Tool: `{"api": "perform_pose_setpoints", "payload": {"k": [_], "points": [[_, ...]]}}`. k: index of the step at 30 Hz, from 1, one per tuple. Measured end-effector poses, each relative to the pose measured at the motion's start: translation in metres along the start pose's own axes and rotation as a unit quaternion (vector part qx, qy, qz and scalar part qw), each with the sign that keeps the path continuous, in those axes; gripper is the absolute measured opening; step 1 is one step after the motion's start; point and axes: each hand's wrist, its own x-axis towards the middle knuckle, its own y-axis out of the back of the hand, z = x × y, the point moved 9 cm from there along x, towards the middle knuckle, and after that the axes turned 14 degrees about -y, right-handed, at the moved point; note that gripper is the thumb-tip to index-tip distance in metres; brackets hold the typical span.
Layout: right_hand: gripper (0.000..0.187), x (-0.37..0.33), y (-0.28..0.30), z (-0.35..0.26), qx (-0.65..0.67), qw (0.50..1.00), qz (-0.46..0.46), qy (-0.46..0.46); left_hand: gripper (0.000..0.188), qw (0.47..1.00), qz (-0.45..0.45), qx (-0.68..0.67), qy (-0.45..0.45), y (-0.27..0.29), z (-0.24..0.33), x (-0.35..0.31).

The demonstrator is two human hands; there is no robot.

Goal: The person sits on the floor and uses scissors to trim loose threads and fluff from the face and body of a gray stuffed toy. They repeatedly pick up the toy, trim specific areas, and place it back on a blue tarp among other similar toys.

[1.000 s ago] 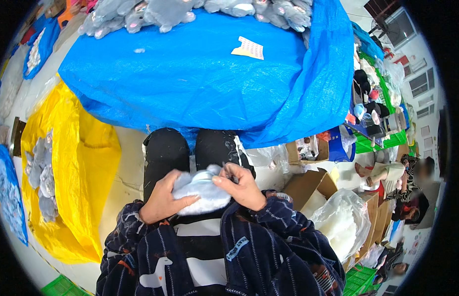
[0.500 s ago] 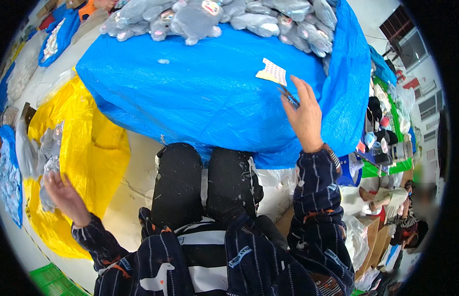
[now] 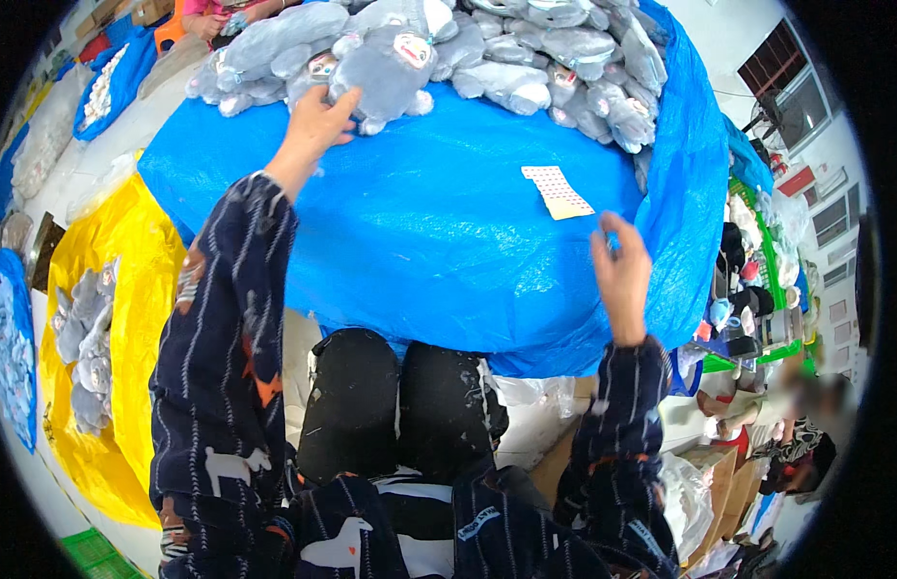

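Note:
My left hand point(image 3: 318, 121) reaches far over the blue tarp point(image 3: 420, 241) and touches the lower edge of a grey plush toy point(image 3: 386, 58) at the front of a pile of several such toys point(image 3: 526, 58); its fingers are spread. Held above the tarp's right side, my right hand point(image 3: 622, 270) sits just below a small sheet of stickers point(image 3: 557, 191). Its thumb and forefinger are pinched together; whether anything is between them is hidden. My knees in black trousers point(image 3: 400, 405) are under the tarp's near edge.
A yellow sheet point(image 3: 130, 289) on the left carries several bagged grey plush toys point(image 3: 82, 347). Cardboard boxes point(image 3: 719, 473) and clear plastic bags point(image 3: 535, 405) stand at lower right, where another person point(image 3: 805, 434) sits. A green crate point(image 3: 92, 555) is at lower left.
A second ago both hands held a bagged plush toy on my lap. The left hand then went out to the yellow sheet and now reaches the pile; the right hand drew back from the sticker sheet.

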Motion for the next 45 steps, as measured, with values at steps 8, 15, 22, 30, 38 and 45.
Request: {"api": "perform_pose_setpoints", "payload": {"k": [8,15,22,30,38,45], "points": [[0.025,-0.124,-0.057,-0.031,0.341,0.866,-0.287,-0.229,0.022,0.917,-0.054,-0.393,0.046,-0.047,-0.004,-0.081],[0.027,-0.164,-0.089,-0.037,0.538,0.702,-0.276,-0.376,0.024,0.920,-0.142,-0.340,0.133,-0.052,0.030,-0.307],[0.021,-0.241,-0.093,-0.013,0.503,0.660,-0.383,-0.407,0.067,0.913,-0.226,-0.302,0.155,-0.045,0.009,-0.383],[0.018,-0.261,-0.088,-0.025,0.327,0.804,-0.464,-0.177,0.073,0.853,-0.188,-0.416,0.254,-0.039,-0.017,-0.372],[0.017,-0.273,-0.090,-0.002,0.383,0.744,-0.435,-0.333,0.063,0.918,-0.190,-0.319,0.141,-0.026,-0.010,-0.365],[0.031,-0.236,-0.068,-0.026,0.349,0.844,-0.348,-0.213,0.022,0.981,-0.130,-0.119,0.086,-0.012,0.008,-0.349]]}}
